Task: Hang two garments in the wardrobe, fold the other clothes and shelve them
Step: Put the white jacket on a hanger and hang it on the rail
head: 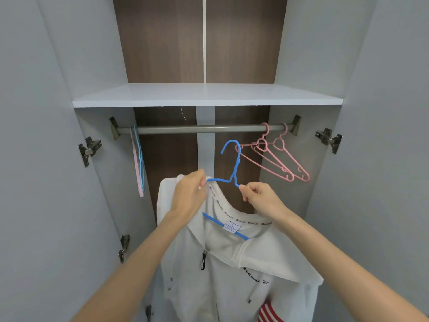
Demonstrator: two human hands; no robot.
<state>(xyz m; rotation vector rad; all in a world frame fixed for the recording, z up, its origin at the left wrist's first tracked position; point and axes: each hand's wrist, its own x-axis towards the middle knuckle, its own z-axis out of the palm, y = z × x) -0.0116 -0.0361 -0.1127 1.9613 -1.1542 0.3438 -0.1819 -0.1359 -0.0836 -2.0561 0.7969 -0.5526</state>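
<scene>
My left hand (190, 194) pinches the collar of the white zip jacket (220, 270). The cloth is soft and fleecy, with printed neck tape and a black zipper pull. It drapes on a thin blue plastic hanger (238, 162), whose shoulder my right hand (262, 198) pinches. The hanger's hook is off the grey metal rail (197, 129), just below it. Curved pink hangers (274, 159) hang from the rail at the right.

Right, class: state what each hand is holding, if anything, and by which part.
The left hand grips the white zip-up hoodie at its collar. The right hand pinches the blue plastic hanger on its arm beside the neck.
</scene>
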